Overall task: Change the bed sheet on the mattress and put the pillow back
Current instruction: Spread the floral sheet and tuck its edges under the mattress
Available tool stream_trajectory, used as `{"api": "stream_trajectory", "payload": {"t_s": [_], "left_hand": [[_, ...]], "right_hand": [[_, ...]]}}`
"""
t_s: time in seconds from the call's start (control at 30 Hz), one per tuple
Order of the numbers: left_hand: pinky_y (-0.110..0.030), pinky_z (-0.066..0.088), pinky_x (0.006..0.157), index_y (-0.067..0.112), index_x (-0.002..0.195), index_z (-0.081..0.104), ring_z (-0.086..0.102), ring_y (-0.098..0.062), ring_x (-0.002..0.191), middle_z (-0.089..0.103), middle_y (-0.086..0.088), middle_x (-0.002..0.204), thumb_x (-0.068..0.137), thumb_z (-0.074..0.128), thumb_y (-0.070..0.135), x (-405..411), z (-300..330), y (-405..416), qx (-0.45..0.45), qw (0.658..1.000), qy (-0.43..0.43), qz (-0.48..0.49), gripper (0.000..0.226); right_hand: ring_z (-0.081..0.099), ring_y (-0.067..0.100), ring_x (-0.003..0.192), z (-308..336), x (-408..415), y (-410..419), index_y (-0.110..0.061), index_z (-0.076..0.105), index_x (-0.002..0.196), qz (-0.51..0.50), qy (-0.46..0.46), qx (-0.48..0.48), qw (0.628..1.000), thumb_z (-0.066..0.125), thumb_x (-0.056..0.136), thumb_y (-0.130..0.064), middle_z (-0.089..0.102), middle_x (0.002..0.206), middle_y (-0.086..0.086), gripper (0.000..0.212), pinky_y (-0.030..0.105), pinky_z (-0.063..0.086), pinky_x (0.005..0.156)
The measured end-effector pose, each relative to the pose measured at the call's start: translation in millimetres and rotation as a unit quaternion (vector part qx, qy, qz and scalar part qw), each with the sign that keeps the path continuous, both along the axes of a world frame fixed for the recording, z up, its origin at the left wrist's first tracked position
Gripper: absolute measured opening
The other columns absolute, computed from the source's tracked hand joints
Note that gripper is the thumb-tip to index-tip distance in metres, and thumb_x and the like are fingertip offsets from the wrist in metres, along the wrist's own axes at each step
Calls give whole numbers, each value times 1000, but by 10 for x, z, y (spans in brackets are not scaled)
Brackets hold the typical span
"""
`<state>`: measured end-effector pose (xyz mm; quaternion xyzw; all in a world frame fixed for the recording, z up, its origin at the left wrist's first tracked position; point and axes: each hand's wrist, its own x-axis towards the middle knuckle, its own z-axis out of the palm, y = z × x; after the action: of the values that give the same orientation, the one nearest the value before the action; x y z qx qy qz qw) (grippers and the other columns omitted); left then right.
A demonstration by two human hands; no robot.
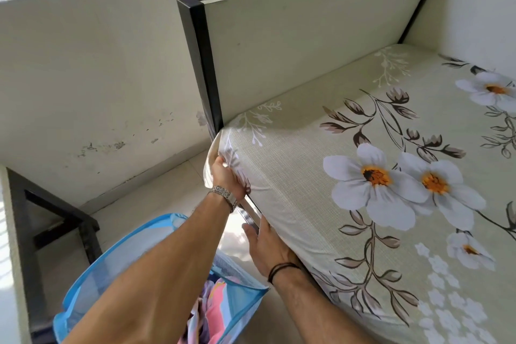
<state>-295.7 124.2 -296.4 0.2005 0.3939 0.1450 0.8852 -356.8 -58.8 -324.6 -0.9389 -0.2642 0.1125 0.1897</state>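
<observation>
Both hands worked at the bed's near corner, close under the headboard [293, 45]. His left hand [227, 179], a metal watch [224, 198] on its wrist, gripped a bunch of the sheet [321, 176] where it wrapped the corner just below the headboard post, fingers curled into the cloth. His right hand [269, 248], a dark band [282, 269] round its wrist, lay further from the headboard along the bed's side, thumb out and fingers slipped under the sheet's edge beside the metal frame rail [250, 213]; those fingers were hidden, so I could not tell whether they held anything. The sheet, pale green with large white flowers, lay spread flat over the mattress from the headboard outward. Below the forearms, on the floor away from the headboard, stood a blue mesh hamper [117, 271] with pink and blue cloth [215, 307] bundled inside. Left of the headboard stood a dark-framed table [55, 220] against the scuffed wall [97, 78].
</observation>
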Motion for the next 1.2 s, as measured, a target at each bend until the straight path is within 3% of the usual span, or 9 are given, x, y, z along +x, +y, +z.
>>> {"api": "stream_trajectory", "payload": {"t_s": [0.33,0.47,0.57,0.67,0.77,0.87,1.03,1.13,1.2], "left_hand": [[-40,57,80,4,115,68,70,-32,102,72,-20,113,99,39,51,-101,53,162,130,982,115,-80,57],[-41,52,85,8,113,59,64,-35,104,66,-12,108,82,59,35,-439,10,445,536,744,398,-6,41],[-45,53,93,25,134,45,58,-27,108,56,-4,122,76,69,52,-458,-192,454,658,648,363,-125,68],[-40,51,86,20,105,52,58,-25,94,61,1,98,70,63,76,-354,-212,395,641,656,360,-171,66],[-38,46,87,14,100,62,60,-34,103,65,-9,99,88,66,43,-250,-244,439,594,679,411,-131,32],[-35,49,87,11,108,68,63,-32,106,64,-11,108,93,56,46,-118,-229,450,506,747,419,-101,39],[-39,59,87,5,96,72,71,-31,98,73,-12,98,81,66,28,-110,-66,498,490,753,393,-198,29],[-35,56,90,20,96,71,68,-23,96,72,0,98,85,59,17,-410,218,436,543,740,392,-55,17],[-34,56,86,20,105,71,70,-18,96,74,1,102,91,53,15,-499,327,320,558,782,277,17,24]], "right_hand": [[28,24,153,-104,268,641,-20,28,155,43,84,72,993,40,95,-30,35,164,4,62,43,22,126],[17,18,155,79,232,577,-23,25,159,25,124,129,984,47,94,-20,24,166,-4,68,17,-10,118],[5,16,157,116,267,593,-24,16,162,33,116,147,982,50,92,-19,12,169,-4,78,11,-21,109],[7,16,157,112,283,569,-25,13,163,47,150,139,978,53,91,-20,12,169,-5,82,19,-12,117],[9,16,157,140,290,577,-29,14,162,48,188,153,969,53,90,-23,12,169,-6,83,26,-5,124],[9,14,157,113,299,571,-28,13,163,49,223,165,960,53,92,-24,10,170,-7,82,29,-4,125],[4,14,157,81,331,569,-24,13,164,45,229,170,957,54,98,-24,9,170,-7,78,26,-5,122],[1,13,157,92,325,565,-24,8,164,49,241,166,955,53,99,-25,4,171,-6,79,25,-8,121],[1,14,157,110,338,547,-25,6,164,54,244,169,953,52,99,-25,3,171,-6,80,26,-7,122]]}}
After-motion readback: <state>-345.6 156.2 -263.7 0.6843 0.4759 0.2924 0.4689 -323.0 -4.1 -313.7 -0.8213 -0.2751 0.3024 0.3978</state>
